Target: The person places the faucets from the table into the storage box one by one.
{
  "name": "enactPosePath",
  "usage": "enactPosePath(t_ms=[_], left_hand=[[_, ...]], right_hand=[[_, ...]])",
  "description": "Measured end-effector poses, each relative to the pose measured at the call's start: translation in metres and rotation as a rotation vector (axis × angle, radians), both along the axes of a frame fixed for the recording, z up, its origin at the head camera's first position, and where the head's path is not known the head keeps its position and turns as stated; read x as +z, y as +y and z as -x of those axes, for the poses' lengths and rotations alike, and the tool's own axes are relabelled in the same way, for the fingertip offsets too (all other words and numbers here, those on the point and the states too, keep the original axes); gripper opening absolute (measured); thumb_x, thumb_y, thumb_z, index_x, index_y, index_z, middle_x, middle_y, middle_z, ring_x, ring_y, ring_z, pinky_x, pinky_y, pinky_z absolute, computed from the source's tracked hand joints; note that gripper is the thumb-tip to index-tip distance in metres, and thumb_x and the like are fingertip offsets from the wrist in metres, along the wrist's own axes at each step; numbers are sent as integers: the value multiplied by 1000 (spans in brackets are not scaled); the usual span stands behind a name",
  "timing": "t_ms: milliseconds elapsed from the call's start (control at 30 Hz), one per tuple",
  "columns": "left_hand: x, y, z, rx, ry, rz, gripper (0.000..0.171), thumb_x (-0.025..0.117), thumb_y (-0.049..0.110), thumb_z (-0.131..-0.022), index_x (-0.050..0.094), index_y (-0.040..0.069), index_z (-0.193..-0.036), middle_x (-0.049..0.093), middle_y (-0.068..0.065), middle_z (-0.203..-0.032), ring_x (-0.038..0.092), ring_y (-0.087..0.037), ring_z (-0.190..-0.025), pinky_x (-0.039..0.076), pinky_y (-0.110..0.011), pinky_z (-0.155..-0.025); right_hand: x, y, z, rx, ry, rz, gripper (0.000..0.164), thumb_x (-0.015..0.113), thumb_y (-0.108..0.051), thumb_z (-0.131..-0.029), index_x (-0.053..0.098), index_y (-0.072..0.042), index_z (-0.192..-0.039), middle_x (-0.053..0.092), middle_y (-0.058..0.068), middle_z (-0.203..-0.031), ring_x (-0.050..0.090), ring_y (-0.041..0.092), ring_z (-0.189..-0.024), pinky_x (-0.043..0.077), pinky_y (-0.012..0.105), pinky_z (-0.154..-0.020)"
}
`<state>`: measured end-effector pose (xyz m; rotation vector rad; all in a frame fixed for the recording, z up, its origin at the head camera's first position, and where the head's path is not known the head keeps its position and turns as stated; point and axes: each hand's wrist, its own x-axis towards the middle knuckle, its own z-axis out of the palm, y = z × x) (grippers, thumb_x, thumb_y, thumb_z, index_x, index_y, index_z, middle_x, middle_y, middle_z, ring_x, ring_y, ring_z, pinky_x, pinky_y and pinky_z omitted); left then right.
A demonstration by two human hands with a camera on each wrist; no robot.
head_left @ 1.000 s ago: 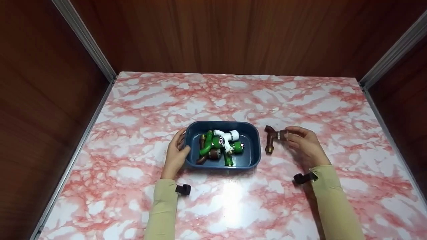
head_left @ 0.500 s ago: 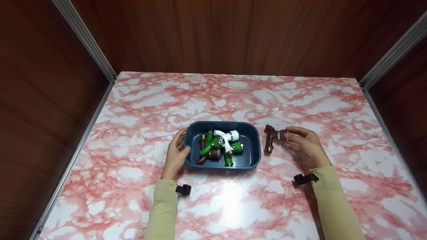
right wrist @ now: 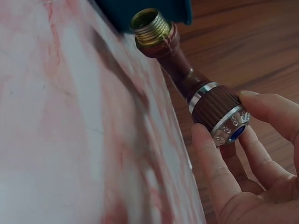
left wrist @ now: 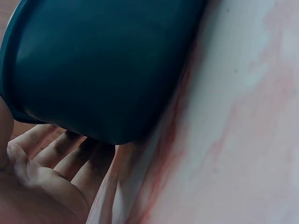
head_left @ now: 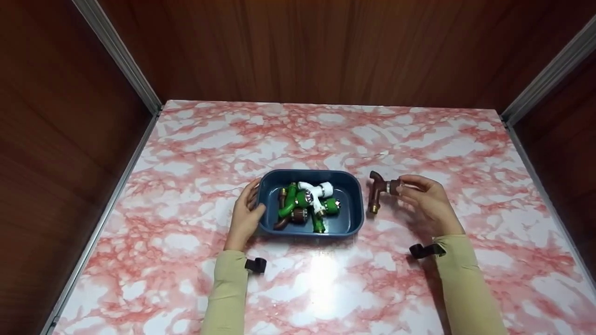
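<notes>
A brown tap [head_left: 377,190] with a brass threaded end is held off the table, to the right of the blue plastic box [head_left: 347,232]. My right hand [head_left: 428,202] pinches its ribbed knob [right wrist: 217,107] between thumb and fingers. At the box's left end, my left hand [head_left: 246,218] grips the wall, thumb over the rim and fingers along the outside. Inside the box lie a white tap [head_left: 321,190], green taps [head_left: 302,198] and a brown tap [head_left: 299,215], heaped over each other. The left wrist view shows the box's outer wall [left wrist: 103,70] above the fingers.
The table [head_left: 209,279] has a red and white marbled top. Dark wood panels [head_left: 326,51] stand behind it and at both sides, with metal strips [head_left: 123,56] at the corners. Each wrist wears a black strap mount [head_left: 256,265].
My right hand has raised the brown tap slightly and turned it a little, its threaded end shifting a bit away from me. The left hand and the box have stayed in place.
</notes>
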<state>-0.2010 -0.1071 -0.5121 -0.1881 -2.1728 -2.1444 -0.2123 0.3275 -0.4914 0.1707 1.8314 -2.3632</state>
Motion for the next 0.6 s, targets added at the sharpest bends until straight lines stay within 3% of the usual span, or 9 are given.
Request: enactPosePath(t_ms=[233,333,400,467,600], left_hand=[[11,0,-6,-17,-19,19,60,45,-15,-83,39,-5,-142,45,-26,-138,41,-34,-130,32,-41,-108],[11,0,-6,-17,-18,28,60,45,-14,-83,39,-4,-142,45,-25,-138,40,-34,-130,32,-41,-108],[10,0,-6,-15,-15,26,61,45,-14,-83,39,-4,-142,45,-25,-138,40,-33,-130,32,-41,-108],[9,0,-5,-12,-15,21,61,45,-14,-82,40,-4,-142,45,-25,-138,41,-33,-130,32,-41,-108],[9,0,-4,-10,-23,18,62,46,-14,-82,40,-3,-142,45,-25,-138,41,-32,-130,32,-41,-108]], right_hand=[[2,-2,1,-6,104,-83,41,74,0,-80,61,7,-119,65,14,-107,68,20,-91,51,39,-87],[-12,5,9,10,142,-8,36,72,4,-80,64,5,-115,65,16,-107,67,23,-91,55,35,-81],[-11,5,9,13,150,-18,37,73,3,-80,64,4,-116,66,17,-107,67,23,-89,57,31,-73],[-8,3,7,0,149,-18,37,73,2,-80,65,4,-116,67,17,-104,68,21,-82,56,26,-62],[14,-12,-3,-36,141,-84,41,75,-1,-80,61,8,-118,69,14,-100,65,15,-71,51,22,-51]])
